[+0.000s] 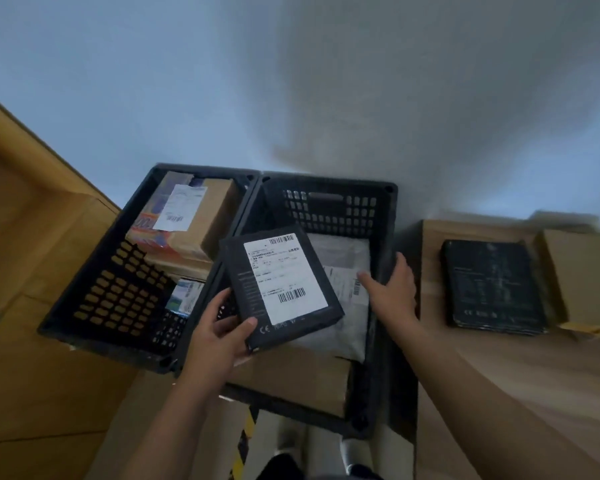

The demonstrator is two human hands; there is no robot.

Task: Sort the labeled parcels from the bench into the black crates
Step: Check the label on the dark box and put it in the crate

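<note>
My left hand (219, 332) grips the near corner of a flat black box (279, 287) with a white shipping label, holding it tilted over the right black crate (329, 199). Inside that crate lie a grey mailer bag (347, 268) and a brown carton (291, 375). My right hand (392, 289) hovers over the crate's right side with its fingers straight, the tips near the grey bag's label. The left black crate (118, 292) holds a labeled brown carton (201, 216) and a small blue-green box (184, 296). On the wooden bench (499, 358) lies another flat black box (489, 285).
A brown cardboard box (579, 271) stands at the bench's far right. Large cardboard sheets (32, 265) fill the left. A white wall rises behind the crates. Yellow-black floor tape (246, 431) and my shoes show below.
</note>
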